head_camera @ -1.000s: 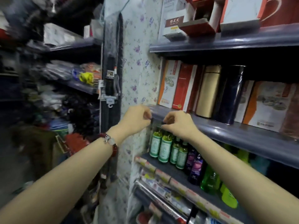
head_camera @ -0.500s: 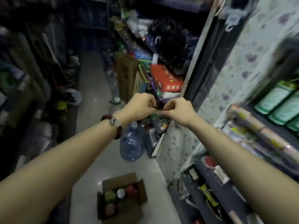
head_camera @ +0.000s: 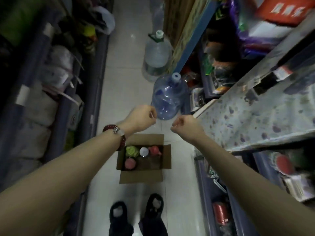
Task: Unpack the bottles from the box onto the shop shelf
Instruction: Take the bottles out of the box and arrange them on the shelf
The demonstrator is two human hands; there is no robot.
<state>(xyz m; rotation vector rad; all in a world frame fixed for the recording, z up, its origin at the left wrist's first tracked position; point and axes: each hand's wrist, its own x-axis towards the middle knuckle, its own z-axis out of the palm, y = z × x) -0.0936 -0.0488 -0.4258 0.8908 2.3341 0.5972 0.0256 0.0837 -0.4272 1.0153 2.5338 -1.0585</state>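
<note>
An open cardboard box (head_camera: 153, 175) lies on the white floor between my feet and my hands. Inside it stand several bottles seen from above: a green-capped one (head_camera: 131, 150), a white-capped one (head_camera: 144, 151), a red-capped one (head_camera: 154, 149) and a pink-capped one (head_camera: 130, 163). My left hand (head_camera: 141, 118), with a red bead bracelet on the wrist, hovers above the box, fingers curled shut. My right hand (head_camera: 185, 125) hovers beside it, also curled, a short gap apart. Neither hand holds a bottle.
Two large water jugs (head_camera: 167, 97) (head_camera: 157, 53) stand on the floor beyond the box. Stocked shelves line the aisle on the left (head_camera: 56, 92) and right (head_camera: 255, 120). My dark shoes (head_camera: 136, 217) are just behind the box.
The view swung from the shelf of green bottles down to the floor and the box. My hands, touching before, have drawn apart.
</note>
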